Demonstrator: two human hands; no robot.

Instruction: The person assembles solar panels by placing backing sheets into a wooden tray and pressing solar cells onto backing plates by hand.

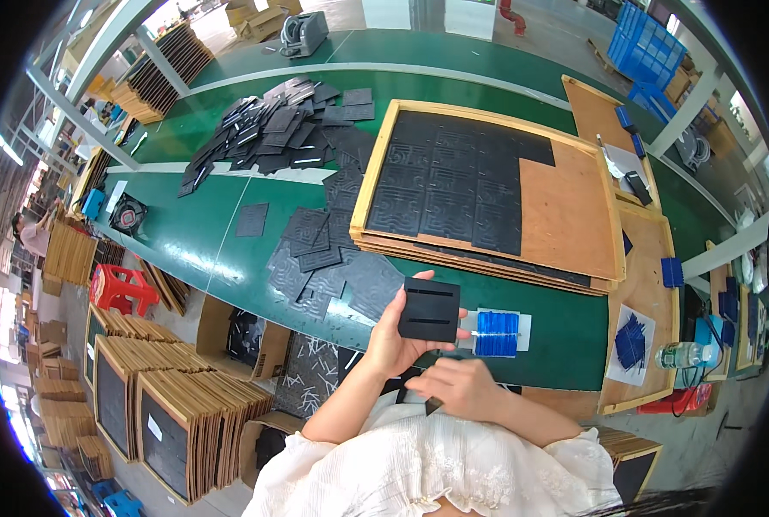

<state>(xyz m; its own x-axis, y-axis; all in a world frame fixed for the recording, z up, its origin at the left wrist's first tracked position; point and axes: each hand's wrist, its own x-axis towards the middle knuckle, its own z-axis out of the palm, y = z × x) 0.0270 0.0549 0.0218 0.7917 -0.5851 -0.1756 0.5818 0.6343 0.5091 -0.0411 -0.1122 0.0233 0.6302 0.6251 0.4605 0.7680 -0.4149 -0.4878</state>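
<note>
My left hand is closed round the edges of a black square plate, holding it up above the near edge of the green table. Two long dark lines run across the plate's face. Close to my body, just below it, my right hand has its fingers curled together. A small dark piece shows at its fingertips, too little to name. Beyond my right hand lies a bundle of thin blue strips on a white sheet. Loose black square plates are spread on the table to the left of a wood-framed tray.
Several wood-framed trays are stacked ahead, the top one partly covered with black plates. A large heap of black pieces lies farther back. At right are more blue strips and a clear bottle. Stacked frames stand at lower left.
</note>
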